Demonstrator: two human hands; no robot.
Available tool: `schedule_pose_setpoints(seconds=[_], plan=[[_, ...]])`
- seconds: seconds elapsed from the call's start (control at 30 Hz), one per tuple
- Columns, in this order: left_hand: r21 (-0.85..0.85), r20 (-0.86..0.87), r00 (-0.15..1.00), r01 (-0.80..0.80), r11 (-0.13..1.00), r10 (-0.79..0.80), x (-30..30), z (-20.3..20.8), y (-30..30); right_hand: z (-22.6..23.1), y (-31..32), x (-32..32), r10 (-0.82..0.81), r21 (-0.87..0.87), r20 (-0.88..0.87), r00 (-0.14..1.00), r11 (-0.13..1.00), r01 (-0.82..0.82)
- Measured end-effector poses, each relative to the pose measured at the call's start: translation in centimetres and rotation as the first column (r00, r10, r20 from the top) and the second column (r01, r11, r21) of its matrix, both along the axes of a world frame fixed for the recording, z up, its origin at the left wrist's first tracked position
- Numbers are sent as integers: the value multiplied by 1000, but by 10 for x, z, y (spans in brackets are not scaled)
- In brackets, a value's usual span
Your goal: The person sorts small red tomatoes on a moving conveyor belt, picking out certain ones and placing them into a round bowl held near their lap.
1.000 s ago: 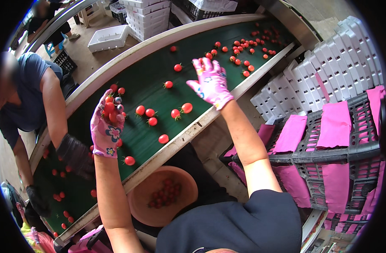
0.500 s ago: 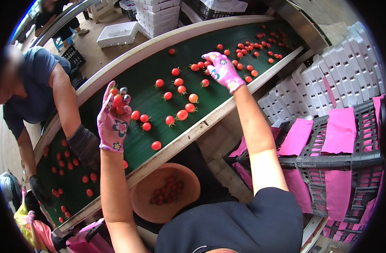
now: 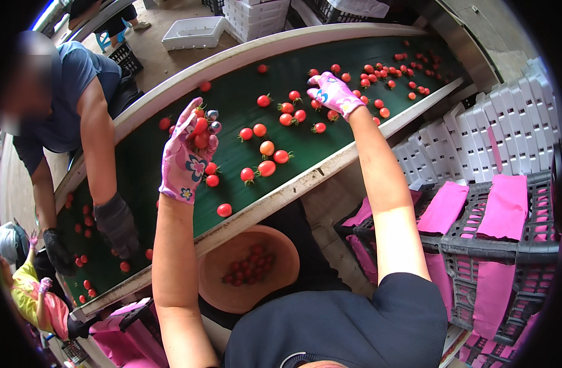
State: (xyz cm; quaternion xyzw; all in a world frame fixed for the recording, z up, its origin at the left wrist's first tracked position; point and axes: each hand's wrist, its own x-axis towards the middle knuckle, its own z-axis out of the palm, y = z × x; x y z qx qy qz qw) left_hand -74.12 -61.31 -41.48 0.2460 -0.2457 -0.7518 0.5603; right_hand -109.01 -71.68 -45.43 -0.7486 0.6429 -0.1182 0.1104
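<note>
My left hand, in a pink floral glove, is raised over a green conveyor belt. Its fingers curl around several red cherry tomatoes. Farther right, my right hand, in a matching glove, reaches low over the belt with fingers bent downward. Whatever its fingertips may hold is hidden. A tomato shows just beyond them, and another lies beside the hand. Between my hands, loose tomatoes with green stems are scattered, among them an orange one.
An orange-brown bowl holding tomatoes sits below the belt's pale near rail. Across the belt, a co-worker's dark-gloved hand touches the belt. White crates and black crates with pink lining stand at right.
The view has shifted a little. My left hand has moved up and right with its tomatoes. Loose tomatoes have slid leftward along the belt, and the co-worker's gloved hand is lower.
</note>
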Motion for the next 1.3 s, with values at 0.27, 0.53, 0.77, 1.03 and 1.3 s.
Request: schedule_pose_setpoints(seconds=[0.27,0.53,0.77,1.03,1.3], plan=[[2,58,993,99,995,-99,-4,-18,-6,3,11,61,286,-93,457,842,957,-274],[98,-25,995,94,991,-92,-8,-14,1,43,85,185,622,-547,450,640,759,-353],[94,-148,988,66,993,-52,-6,-2,4,29,17,122,552,-661,367,749,721,-208],[57,-148,989,-9,998,17,0,-9,3,-19,-35,32,-34,-119,77,996,992,43],[26,-77,996,-31,999,33,4,-8,2,-1,-10,112,221,-40,204,954,975,-218]])
